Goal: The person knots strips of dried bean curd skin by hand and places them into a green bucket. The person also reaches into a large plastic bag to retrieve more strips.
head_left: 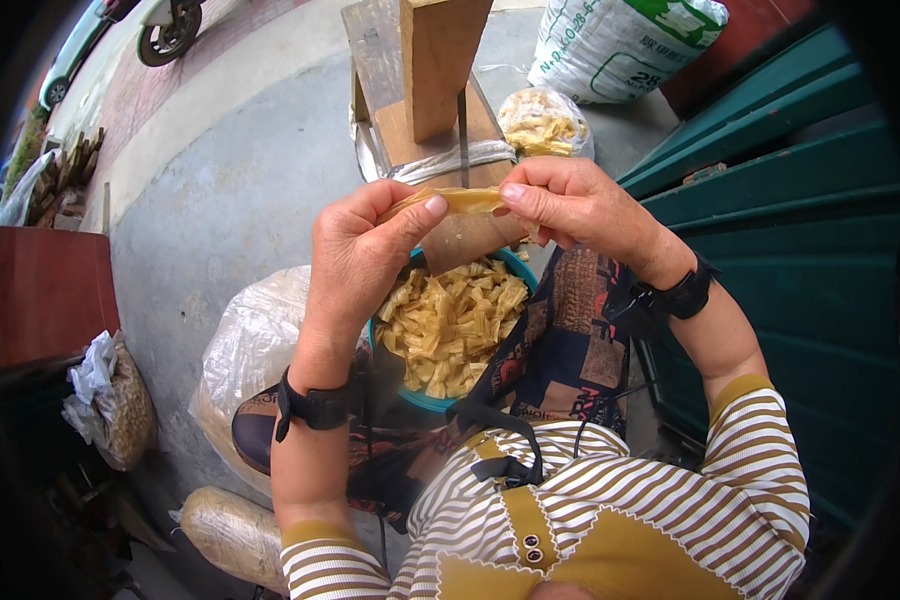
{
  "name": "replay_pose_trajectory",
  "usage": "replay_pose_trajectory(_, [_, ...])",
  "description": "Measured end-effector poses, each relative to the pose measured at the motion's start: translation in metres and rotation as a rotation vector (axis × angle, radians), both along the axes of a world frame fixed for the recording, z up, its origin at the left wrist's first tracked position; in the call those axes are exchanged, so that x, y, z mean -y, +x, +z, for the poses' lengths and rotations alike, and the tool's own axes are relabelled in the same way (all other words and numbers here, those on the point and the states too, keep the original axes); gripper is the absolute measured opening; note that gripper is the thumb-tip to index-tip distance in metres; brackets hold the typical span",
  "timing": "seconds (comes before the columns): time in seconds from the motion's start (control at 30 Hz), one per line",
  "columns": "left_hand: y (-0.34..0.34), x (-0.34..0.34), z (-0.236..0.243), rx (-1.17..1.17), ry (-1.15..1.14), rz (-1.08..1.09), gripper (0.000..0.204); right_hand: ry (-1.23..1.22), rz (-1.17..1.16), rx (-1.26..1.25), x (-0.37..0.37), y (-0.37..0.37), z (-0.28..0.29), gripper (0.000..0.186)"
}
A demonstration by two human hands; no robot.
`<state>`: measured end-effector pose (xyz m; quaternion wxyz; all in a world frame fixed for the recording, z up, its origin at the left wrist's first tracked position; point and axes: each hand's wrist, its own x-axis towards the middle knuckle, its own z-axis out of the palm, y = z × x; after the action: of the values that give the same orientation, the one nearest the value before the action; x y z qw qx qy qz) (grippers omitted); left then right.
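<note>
Stretched between my two hands is a folded, yellowish, translucent strip [473, 201]; its exact kind I cannot make out. My left hand [362, 240] pinches one end between thumb and fingers. The other end is pinched by my right hand [582, 208]. Both hands are raised over a teal basin [425, 402] between my legs. Heaped inside it are many short, crumpled yellow pieces [452, 325] of similar look. Just beyond the hands stands a wooden bench with an upright wooden post [436, 75] and a thin dark metal bar [463, 140]. My left forearm covers part of the basin's left side.
Right of the bench sit a clear bag of yellow pieces [545, 125] and a large white-green sack [620, 45]. Green metal panels [780, 240] line my right. A clear plastic bag [255, 340] lies by my left leg, with filled bags [232, 537] farther left.
</note>
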<state>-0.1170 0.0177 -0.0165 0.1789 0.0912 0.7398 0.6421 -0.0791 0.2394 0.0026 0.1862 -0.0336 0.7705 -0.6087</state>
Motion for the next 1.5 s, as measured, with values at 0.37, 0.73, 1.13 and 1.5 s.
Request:
replay_pose_trajectory(0.37, [-0.014,-0.016,-0.002,-0.091,-0.102,0.036,0.023,0.217,-0.179,-0.265,0.002,-0.015,-0.021,0.032])
replay_pose_trajectory(0.73, [0.016,0.013,0.006,0.165,0.158,0.164,0.032,-0.415,-0.105,0.374,0.007,0.020,-0.006,0.056])
replay_pose_trajectory(1.13, [0.072,0.018,-0.003,0.370,0.291,0.043,0.020,-0.947,0.175,0.669,0.036,0.066,-0.026,0.059])
replay_pose_trajectory(1.5, [0.091,0.024,-0.018,0.435,0.398,0.144,0.012,-0.519,0.083,0.510,0.036,0.094,-0.022,0.031])
